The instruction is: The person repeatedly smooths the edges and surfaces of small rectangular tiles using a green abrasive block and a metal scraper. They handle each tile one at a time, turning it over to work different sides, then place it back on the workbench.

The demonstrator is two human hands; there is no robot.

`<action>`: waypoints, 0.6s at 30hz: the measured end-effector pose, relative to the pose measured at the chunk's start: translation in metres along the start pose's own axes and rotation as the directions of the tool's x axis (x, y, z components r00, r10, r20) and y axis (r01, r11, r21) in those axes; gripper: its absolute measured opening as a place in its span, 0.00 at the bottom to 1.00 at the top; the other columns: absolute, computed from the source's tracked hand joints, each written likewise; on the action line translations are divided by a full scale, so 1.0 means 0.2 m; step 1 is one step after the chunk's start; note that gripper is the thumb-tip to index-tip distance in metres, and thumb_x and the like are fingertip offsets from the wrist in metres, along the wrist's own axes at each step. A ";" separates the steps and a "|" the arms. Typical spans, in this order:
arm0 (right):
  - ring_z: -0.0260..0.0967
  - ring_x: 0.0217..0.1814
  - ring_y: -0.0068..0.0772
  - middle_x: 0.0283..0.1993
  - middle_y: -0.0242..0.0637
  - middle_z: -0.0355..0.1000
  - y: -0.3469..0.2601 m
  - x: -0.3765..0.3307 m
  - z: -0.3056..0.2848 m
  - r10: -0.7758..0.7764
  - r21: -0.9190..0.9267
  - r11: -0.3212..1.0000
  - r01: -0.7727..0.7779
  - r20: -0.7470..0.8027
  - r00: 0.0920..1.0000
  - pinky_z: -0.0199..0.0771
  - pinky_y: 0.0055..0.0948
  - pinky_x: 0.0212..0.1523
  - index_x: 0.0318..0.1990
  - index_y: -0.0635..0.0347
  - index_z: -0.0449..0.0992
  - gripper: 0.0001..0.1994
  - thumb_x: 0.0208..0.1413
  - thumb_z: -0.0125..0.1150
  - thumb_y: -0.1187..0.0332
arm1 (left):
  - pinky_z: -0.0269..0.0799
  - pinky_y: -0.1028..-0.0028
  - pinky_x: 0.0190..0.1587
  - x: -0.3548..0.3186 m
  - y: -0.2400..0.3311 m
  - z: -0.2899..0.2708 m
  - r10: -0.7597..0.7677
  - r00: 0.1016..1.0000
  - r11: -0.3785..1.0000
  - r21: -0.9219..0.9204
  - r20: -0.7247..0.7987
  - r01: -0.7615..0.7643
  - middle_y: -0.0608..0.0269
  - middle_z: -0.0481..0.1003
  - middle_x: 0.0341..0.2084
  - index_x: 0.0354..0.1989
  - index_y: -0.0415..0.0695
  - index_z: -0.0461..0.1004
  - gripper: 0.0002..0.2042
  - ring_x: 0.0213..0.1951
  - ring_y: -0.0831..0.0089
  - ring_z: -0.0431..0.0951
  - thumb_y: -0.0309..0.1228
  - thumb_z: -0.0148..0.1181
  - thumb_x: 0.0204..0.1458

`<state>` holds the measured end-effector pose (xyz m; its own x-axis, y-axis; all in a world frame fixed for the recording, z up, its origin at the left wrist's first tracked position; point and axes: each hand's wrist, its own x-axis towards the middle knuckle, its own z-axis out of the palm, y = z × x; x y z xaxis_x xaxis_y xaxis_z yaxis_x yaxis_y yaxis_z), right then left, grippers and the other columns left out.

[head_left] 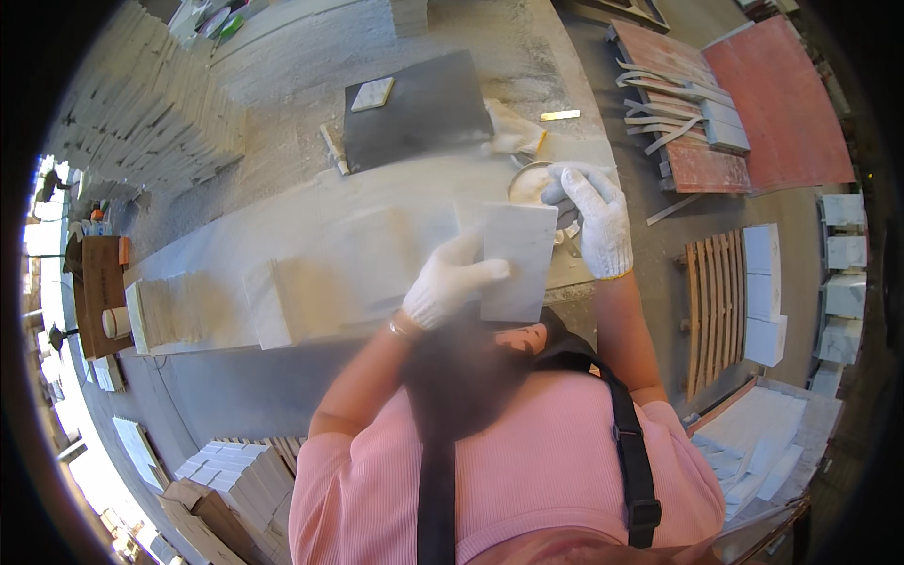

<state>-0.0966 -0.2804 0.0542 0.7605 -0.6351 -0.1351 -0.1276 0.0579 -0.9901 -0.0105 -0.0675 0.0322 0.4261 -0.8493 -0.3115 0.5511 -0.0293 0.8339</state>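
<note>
My left hand (455, 280), in a white knit glove, grips a pale grey-white stone tile (521, 273) by its left edge, with the thumb lying across its face. The tile is held up close to my body at the near edge of the dusty worktable (377, 212). At the tile's upper right is my right hand (593, 212), also gloved, its fingers bent together beside a round shallow dish (527, 185). Whatever those fingers may pinch is too small to make out. Small light pieces (568, 231) lie just below the dish, partly behind the tile.
A black sheet (414, 118) carries a small marble tile (373, 94); a spare glove (513, 129) and a brass-coloured strip (560, 115) lie to its right. Tile stacks (151, 104) rise at the left. Red boards (782, 104) and a wooden pallet (716, 311) stand on the right.
</note>
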 end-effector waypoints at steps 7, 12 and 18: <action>0.76 0.38 0.26 0.42 0.40 0.79 0.04 -0.01 0.00 -0.011 -0.072 0.997 0.016 0.074 0.997 0.76 0.24 0.36 0.56 0.66 0.78 0.17 0.70 0.55 0.63 | 0.69 0.69 0.60 -0.04 -0.01 -0.07 0.131 0.990 0.990 0.064 -0.044 -0.128 0.59 0.74 0.59 0.69 0.33 0.64 0.30 0.57 0.74 0.73 0.22 0.64 0.57; 0.74 0.51 0.26 0.47 0.36 0.77 0.05 -0.01 0.09 -0.240 -0.317 0.895 0.313 0.250 0.938 0.76 0.26 0.50 0.57 0.66 0.77 0.15 0.67 0.59 0.68 | 0.69 0.73 0.61 -0.05 -0.02 -0.07 0.084 0.993 0.971 0.233 -0.084 -0.063 0.61 0.77 0.56 0.67 0.34 0.68 0.28 0.56 0.77 0.74 0.27 0.65 0.57; 0.74 0.53 0.26 0.51 0.35 0.76 0.07 0.01 0.09 -0.319 -0.426 0.797 0.427 0.302 0.898 0.75 0.26 0.53 0.57 0.65 0.77 0.16 0.63 0.61 0.73 | 0.70 0.70 0.61 -0.09 0.01 -0.05 0.086 0.992 0.996 0.039 -0.092 -0.083 0.59 0.75 0.58 0.69 0.33 0.66 0.30 0.57 0.74 0.74 0.24 0.65 0.56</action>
<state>-0.0858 -0.2664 0.0390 0.9161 -0.3564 0.1837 -0.0486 -0.5534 -0.8315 -0.0087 -0.0472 0.0344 0.5362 -0.7966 -0.2790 0.4852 0.0204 0.8742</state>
